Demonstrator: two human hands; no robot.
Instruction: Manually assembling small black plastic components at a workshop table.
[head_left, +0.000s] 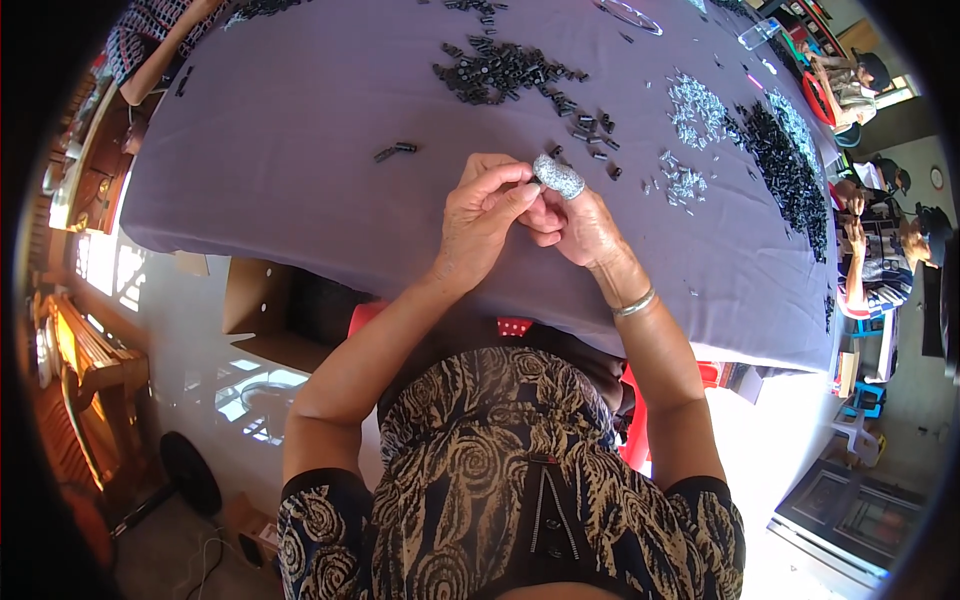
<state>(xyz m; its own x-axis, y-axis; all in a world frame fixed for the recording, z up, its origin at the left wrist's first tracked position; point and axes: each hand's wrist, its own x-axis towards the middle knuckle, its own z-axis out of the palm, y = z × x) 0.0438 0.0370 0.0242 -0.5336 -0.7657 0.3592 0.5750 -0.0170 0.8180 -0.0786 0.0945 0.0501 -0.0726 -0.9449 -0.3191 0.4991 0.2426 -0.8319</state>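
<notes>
My left hand and my right hand meet over the near part of a table covered in purple cloth. Their fingertips pinch a tiny dark part between them; it is too small to make out. A silvery wrapped guard covers one finger of my right hand, and a metal bangle sits on that wrist. Just beyond my hands lie several small black parts in a loose heap, with two more lying apart to the left.
Small silvery parts and a long band of black parts lie at the right of the cloth. Other people sit at the far right and a person's arm rests at the top left. A cardboard box stands under the table.
</notes>
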